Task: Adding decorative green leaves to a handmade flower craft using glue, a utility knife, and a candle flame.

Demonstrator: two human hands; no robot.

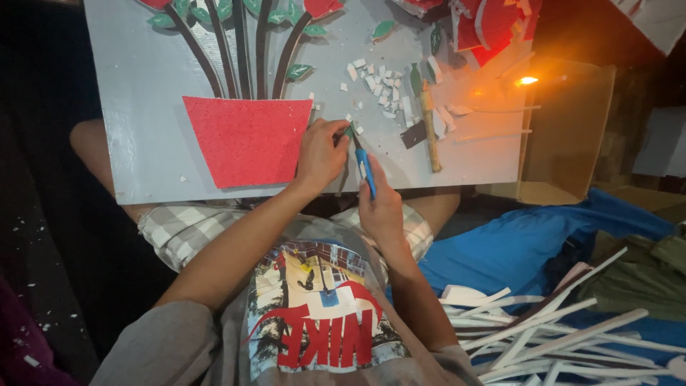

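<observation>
My right hand (382, 207) is wrapped shut around a blue knife (365, 168), fingers curled on the handle, blade end pointing up toward my left fingertips. My left hand (321, 154) is bunched, thumb and forefinger pinched on a small green piece (349, 130) right where the blade tip meets it; how much of that piece I have is too small to tell. Both hands meet just off the right edge of the red pot (246, 139), low on the grey board (143, 107) that lies across my knees.

Above my fingers lies a scatter of white scraps (379, 82), with a wooden stick (430, 129) beside it and a dark offcut (413, 134) touching it. Dark stems (239, 50) rise from the pot with green leaves (299, 71) stuck along them, and red petals (493, 25) pile at the board's top right corner. A small flame (527, 81) burns just past the right edge, near a cardboard box (572, 129). Blue cloth (529, 243) and a heap of white strips (543, 329) lie to my right.

What worries me: the blade points straight at my pinching fingertips, so a slip on such a tiny piece could nick them. The board only rests on my legs, so pressing hard could tip it and slide the scraps off. And the flame sits close to card, foam and cloth; a nudge of the board might push something into it.
</observation>
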